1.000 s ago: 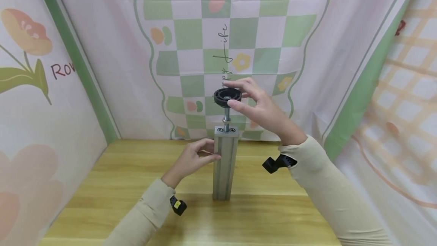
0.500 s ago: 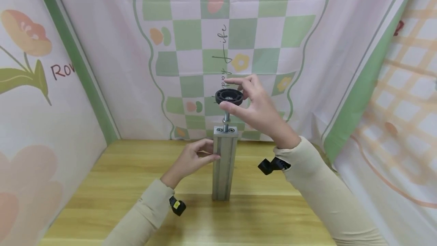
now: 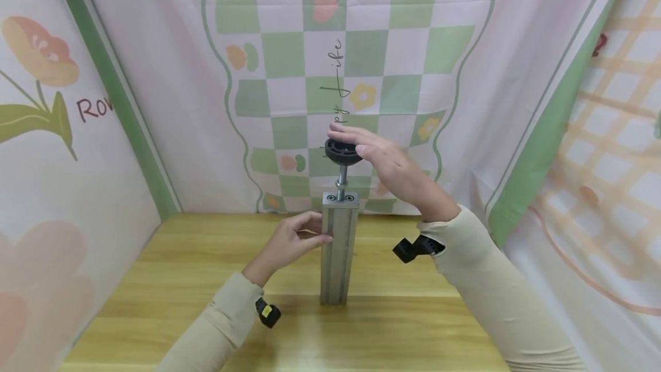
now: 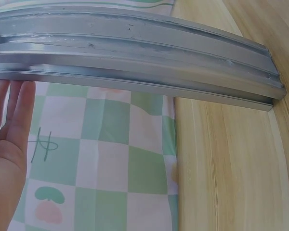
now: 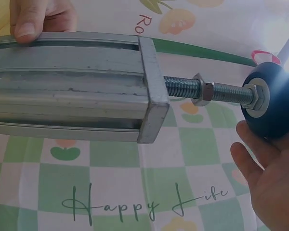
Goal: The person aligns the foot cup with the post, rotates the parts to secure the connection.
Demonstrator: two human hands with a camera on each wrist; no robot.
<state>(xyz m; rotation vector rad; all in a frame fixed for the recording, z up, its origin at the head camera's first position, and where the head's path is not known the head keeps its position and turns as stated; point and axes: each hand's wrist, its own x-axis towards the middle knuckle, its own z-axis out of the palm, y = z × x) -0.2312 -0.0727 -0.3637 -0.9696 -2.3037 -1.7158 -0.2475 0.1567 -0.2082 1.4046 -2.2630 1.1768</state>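
An aluminium profile [image 3: 338, 251] stands upright on the table, with a metal end plate [image 5: 152, 91] on top. My left hand [image 3: 289, 244] grips its left side, thumb in front and fingers behind. Out of the plate rises the threaded stud [image 5: 183, 86] of a levelling foot, carrying a hex nut [image 5: 203, 90] partway up. Its round black base [image 3: 342, 155] faces upward, recessed and dark; it looks bluish in the right wrist view. My right hand [image 3: 395, 168] lies against the base's right side and far rim, with fingers stretched out over it.
The wooden table [image 3: 206, 280] meets a checked cloth backdrop [image 3: 289, 50] just behind the profile. Printed cloth walls [image 3: 77, 188] close in the left and right sides. Black wrist cameras [image 3: 268, 313] sit at both sleeves.
My right thumb has moved along the near rim to the left, then back to the right side, as the fingers straightened across the base. My left hand and the profile stay put.
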